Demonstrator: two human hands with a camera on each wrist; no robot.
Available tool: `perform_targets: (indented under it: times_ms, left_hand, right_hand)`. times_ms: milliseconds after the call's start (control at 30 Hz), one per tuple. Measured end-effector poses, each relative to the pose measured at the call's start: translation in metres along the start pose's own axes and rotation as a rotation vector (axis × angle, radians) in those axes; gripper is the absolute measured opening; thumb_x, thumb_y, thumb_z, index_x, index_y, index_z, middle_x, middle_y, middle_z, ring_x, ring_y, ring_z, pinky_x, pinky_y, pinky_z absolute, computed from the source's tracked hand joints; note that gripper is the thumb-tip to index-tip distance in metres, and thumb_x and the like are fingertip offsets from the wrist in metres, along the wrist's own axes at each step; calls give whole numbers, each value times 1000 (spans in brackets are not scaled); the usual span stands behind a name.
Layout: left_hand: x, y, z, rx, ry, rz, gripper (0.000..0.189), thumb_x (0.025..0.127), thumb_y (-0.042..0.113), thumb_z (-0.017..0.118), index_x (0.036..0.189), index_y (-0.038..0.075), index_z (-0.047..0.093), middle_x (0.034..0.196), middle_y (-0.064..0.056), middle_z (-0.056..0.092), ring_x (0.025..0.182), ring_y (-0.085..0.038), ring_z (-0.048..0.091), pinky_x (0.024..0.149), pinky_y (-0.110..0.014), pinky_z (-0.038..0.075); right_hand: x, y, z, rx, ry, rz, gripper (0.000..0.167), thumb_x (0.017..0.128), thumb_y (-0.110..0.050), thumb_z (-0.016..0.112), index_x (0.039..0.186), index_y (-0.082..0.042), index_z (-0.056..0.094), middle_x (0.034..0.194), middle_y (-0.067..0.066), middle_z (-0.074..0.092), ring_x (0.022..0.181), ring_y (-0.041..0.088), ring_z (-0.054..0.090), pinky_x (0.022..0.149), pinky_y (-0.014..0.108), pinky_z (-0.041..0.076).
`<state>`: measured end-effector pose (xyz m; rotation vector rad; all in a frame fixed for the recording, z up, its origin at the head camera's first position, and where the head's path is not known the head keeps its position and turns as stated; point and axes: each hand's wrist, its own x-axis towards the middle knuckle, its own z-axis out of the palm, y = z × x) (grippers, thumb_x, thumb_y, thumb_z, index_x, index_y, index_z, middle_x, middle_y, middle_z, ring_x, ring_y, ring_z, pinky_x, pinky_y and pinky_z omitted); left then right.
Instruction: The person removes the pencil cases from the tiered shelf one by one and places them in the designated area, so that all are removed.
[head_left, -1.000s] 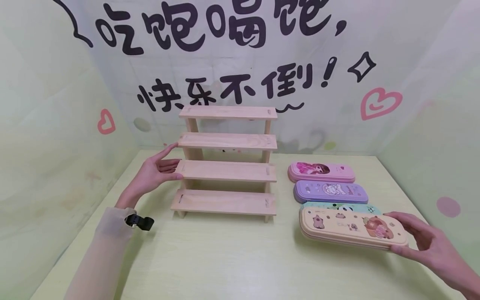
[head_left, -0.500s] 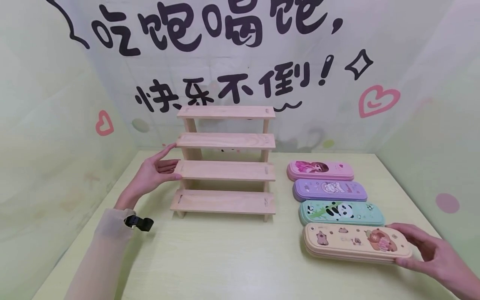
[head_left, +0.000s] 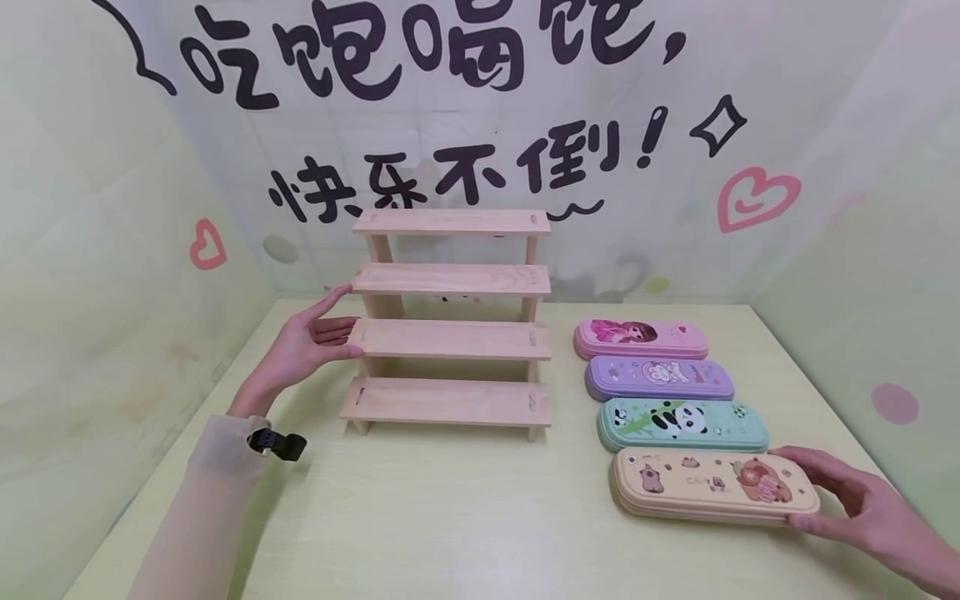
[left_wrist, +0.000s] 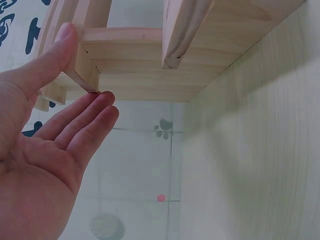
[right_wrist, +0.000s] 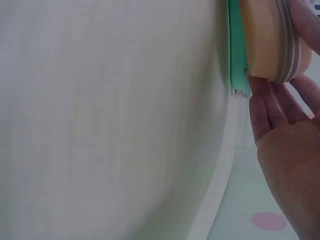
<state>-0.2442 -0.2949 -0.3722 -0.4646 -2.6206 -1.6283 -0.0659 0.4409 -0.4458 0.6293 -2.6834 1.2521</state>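
Observation:
A pale wooden stepped display rack [head_left: 450, 340] stands left of the middle of the table. My left hand [head_left: 303, 346] rests against its left side, the index finger reaching a higher board and the thumb touching the board below. In the left wrist view, the left hand [left_wrist: 55, 130] has fairly straight fingers at a board's end. My right hand [head_left: 862, 508] grips the right end of a cream pencil case [head_left: 712, 487] with cartoon animals. The right wrist view shows fingers and part of the thumb about its zippered end. I cannot tell whether its underside fully touches the table.
Behind the cream case lie a green panda pencil case [head_left: 682, 423], a purple one [head_left: 660, 378] and a pink one [head_left: 641, 338], in a row right of the rack. A printed cloth backdrop [head_left: 637, 250] encloses the light wood table [head_left: 450, 517] at back and sides.
My right hand has brought the cream pencil case down and toward me, levelling it and uncovering the green one. It shifted only slightly in the last half second. The left hand stays at the rack.

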Motion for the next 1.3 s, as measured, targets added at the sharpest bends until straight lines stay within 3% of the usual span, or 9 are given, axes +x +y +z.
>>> perform_targets:
  times_ms: [1067, 1300]
  left_hand:
    - [-2, 1, 0, -2, -1, -4, 102, 86, 13, 91, 166, 36, 33, 143, -26, 61, 130, -39, 62, 93, -22, 59]
    - [-4, 0, 1, 19, -8, 20, 102, 86, 11, 89, 167, 36, 32, 144, -26, 60, 128, -41, 63, 93, -22, 58]
  right_hand:
    - [1, 10, 1, -122, -7, 59, 77, 76, 2, 90, 147, -9, 60, 138, -20, 54, 111, -5, 52, 90, 8, 32]
    - [7, 1, -3, -147, 29, -6, 86, 68, 4, 94, 146, -6, 60, 135, -19, 56, 104, -1, 53, 88, 3, 38]
